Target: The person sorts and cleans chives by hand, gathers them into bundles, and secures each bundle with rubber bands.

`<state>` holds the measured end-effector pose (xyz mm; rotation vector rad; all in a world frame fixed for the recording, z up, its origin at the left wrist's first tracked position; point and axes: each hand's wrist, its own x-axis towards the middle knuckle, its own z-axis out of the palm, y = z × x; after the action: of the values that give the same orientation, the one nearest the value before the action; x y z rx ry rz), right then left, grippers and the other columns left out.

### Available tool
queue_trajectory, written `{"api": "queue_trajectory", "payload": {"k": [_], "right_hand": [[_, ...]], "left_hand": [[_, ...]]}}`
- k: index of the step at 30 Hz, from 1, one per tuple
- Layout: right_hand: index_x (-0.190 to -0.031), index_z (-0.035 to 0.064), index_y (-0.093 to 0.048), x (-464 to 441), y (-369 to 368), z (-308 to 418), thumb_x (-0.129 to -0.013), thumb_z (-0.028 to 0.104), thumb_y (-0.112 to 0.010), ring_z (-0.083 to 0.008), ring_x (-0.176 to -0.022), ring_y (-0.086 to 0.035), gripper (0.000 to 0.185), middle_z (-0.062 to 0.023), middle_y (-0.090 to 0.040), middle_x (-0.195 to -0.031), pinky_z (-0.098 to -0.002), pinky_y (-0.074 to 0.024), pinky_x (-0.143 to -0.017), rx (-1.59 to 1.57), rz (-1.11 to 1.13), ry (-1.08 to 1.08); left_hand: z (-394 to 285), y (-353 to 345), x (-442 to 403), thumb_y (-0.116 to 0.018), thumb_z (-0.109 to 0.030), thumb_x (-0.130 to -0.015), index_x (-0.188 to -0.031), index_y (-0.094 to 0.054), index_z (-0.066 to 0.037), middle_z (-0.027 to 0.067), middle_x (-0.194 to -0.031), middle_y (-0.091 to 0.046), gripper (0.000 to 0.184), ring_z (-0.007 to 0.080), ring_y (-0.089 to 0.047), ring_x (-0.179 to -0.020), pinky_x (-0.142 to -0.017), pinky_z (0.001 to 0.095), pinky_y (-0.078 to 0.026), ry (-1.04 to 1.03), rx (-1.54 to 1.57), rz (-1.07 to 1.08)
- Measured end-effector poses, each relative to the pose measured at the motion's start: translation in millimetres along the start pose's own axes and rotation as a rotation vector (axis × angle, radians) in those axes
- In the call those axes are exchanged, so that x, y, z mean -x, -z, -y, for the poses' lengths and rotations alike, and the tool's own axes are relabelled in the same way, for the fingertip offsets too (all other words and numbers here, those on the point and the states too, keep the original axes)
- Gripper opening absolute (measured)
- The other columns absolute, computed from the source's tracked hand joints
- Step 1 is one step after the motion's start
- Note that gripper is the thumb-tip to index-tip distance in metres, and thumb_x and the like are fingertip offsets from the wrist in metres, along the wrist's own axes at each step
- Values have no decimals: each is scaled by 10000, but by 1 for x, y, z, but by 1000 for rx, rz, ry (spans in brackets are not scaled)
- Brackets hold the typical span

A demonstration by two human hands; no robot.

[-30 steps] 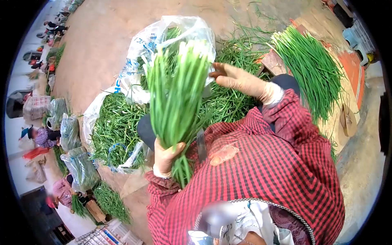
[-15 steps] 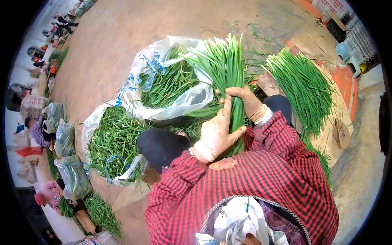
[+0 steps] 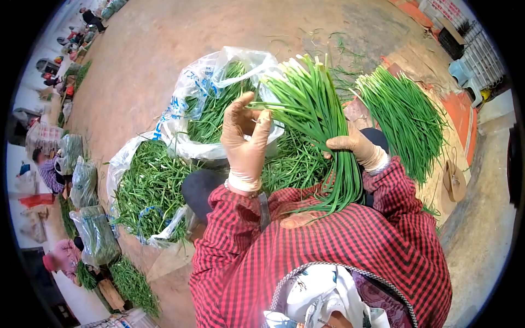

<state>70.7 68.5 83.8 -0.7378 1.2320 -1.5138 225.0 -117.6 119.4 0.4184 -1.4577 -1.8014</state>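
Observation:
My right hand (image 3: 358,147), in a thin pale glove, is closed around a bunch of garlic chives (image 3: 314,101). The white cut ends point up and away from me, and the green leaves droop over my lap. To the left of the bunch, my left hand (image 3: 246,142), gloved too, is raised with thumb and fingers curved and apart. Its fingertips are close to a stalk that sticks out sideways from the bunch; whether they touch it I cannot tell. Behind that hand stands an open clear plastic bag (image 3: 180,117) of loose chives.
A second bag of chive scraps (image 3: 150,188) lies at my left knee. On a board to my right rests a large pile of chives (image 3: 404,123), with a sandal (image 3: 454,180) beside it. People and filled bags (image 3: 98,235) line the left wall.
My left hand has let go of the bunch and moved up and left. The bunch now tilts, held by my right hand alone, which has shifted slightly right and down.

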Motion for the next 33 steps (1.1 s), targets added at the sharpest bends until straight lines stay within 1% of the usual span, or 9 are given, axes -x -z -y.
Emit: {"api": "queue_trajectory", "payload": {"k": [2, 3, 8, 10, 12, 13, 17, 27, 33], "right_hand": [[-1174, -10, -538, 3, 0, -3, -818, 146, -671, -150, -687, -592, 411, -77, -628, -846, -288, -488, -651, -25, 18, -24], [-1181, -7, -536, 3, -2, -1, -819, 154, -672, -148, -687, -592, 419, -74, -627, -844, -289, -488, -652, -3, 35, -28], [-1283, 7, -486, 5, -18, -3, -825, 91, -672, -129, -702, -592, 501, -61, -623, -885, -276, -497, -661, 53, 47, -6], [-1317, 15, -463, 5, -23, -5, -827, 60, -668, -126, -713, -590, 533, -57, -618, -903, -277, -505, -670, 62, 26, -23], [-1323, 20, -458, 4, -25, -5, -826, 80, -680, -128, -724, -590, 547, -56, -614, -904, -282, -507, -675, 100, 26, -8], [-1323, 20, -458, 5, -26, -5, -826, 80, -680, -128, -724, -590, 547, -56, -614, -904, -282, -507, -675, 100, 26, -8], [-1332, 19, -456, 9, -26, -5, -799, 83, -679, -122, -727, -581, 581, -51, -611, -911, -280, -500, -675, 139, -15, -12], [-1356, 16, -438, 14, -31, -8, -795, 84, -656, -105, -762, -566, 606, -42, -598, -985, -279, -495, -695, 187, -84, 11], [-1375, 12, -418, 14, -33, -12, -788, 103, -666, -116, -892, -567, 644, -48, -591, -1104, -283, -484, -805, 321, -94, 97]], "left_hand": [[-8, 5, -7, -731, -125, -844, -1142, -628, -61, 33, -994, -608, 321, 101, -571, -841, -699, 262, -473, -487, -703, -36], [-10, 6, -14, -736, -150, -833, -1154, -632, -78, 35, -1045, -599, 345, 137, -559, -923, -784, 286, -461, -581, -799, -45], [-36, 4, -26, -710, -319, -842, -865, -712, -49, 96, -827, -671, 271, 284, -600, -871, -798, 389, -462, -385, -1251, 174], [-26, 9, -31, -708, -345, -849, -891, -716, -31, 74, -796, -687, 317, 220, -622, -811, -767, 340, -473, -368, -1248, 237], [-11, 17, -37, -717, -377, -846, -952, -713, 0, 49, -817, -701, 391, 137, -621, -823, -753, 286, -475, 249, -720, 304], [-7, 21, -39, -707, -346, -860, -1003, -700, 34, 47, -883, -702, 406, 83, -599, -869, -787, 245, -462, 335, -504, 335], [-1, 28, -37, -638, -218, -876, -1015, -693, 37, 48, -925, -690, 295, 105, -600, -863, -827, 253, -455, 406, -477, 342], [6, 39, -35, -611, -250, -855, -985, -679, 59, 83, -864, -700, 342, 117, -609, -793, -744, 271, -475, 190, -838, 456], [14, 34, -33, -593, -175, -913, -1064, -659, 47, 37, -937, -681, 276, 89, -589, -826, -761, 240, -469, 259, -345, 255]]}}
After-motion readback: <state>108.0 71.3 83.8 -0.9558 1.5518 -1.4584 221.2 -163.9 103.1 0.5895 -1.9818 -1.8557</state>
